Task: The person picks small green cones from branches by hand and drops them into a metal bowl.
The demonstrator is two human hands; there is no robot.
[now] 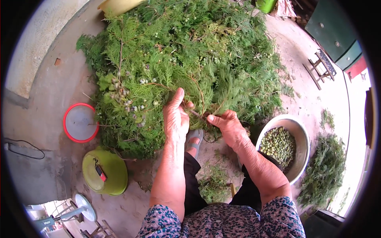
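My left hand (176,119) and my right hand (230,127) are both closed on the brown stem of one leafy evergreen branch (196,114), in front of my knees. The left hand grips it with the thumb up, and the right hand pinches the stem close to its near end. The branch's feathery green sprays merge into a large heap of cut evergreen branches (170,43) beyond my hands. Small round cones show among the sprays, some pale green, some brownish. To the right of my right forearm stands a metal basin (302,131) partly filled with small green cones (278,147).
A red-rimmed round sieve or basin (81,123) lies at left. Nearer stands an upturned green tub (104,183) with a small phone-like device (101,173) on it. Plucked sprays (323,170) lie at far right. A fan (81,208) stands lower left, a small stool (322,68) upper right.
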